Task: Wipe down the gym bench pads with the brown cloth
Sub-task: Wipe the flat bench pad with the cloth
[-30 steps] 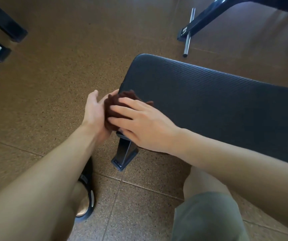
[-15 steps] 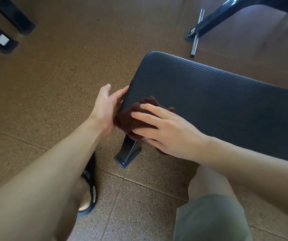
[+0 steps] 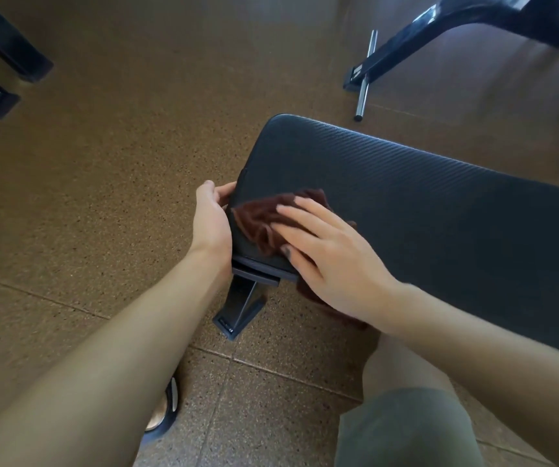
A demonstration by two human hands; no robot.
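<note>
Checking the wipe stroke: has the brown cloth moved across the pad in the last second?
Yes. The brown cloth slid from the bench pad end edge further onto its top.

Brown cloth [image 3: 264,220], bunched, under right hand [image 3: 325,254] on black ribbed bench pad [image 3: 423,210], near-end corner, beside left hand [image 3: 212,220].
</note>
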